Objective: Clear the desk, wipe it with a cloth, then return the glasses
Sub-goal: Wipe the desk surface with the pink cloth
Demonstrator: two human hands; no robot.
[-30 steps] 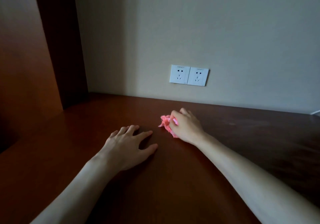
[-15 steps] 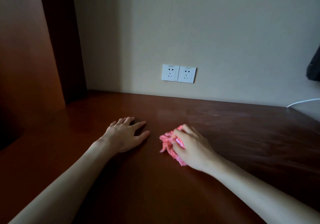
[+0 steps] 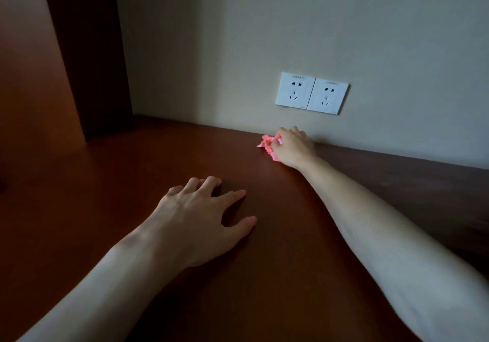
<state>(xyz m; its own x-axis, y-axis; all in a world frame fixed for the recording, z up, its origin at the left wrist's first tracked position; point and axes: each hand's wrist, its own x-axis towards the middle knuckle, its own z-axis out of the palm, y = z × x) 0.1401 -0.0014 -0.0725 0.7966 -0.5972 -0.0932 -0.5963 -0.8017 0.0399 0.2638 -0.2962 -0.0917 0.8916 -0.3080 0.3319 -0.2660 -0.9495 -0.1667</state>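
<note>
R hand (image 3: 293, 147) grips cloth (image 3: 268, 147) at desk (image 3: 291, 262) back edge.

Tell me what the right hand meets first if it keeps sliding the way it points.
Most likely the wall: the right hand, gripping the pink cloth, is already at the desk's back edge, below the sockets. Remaining gap unclear.

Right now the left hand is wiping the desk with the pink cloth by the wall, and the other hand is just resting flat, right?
Not quite. The head view shows the right hand holding the pink cloth on the desk by the wall. The left hand rests flat.
</note>
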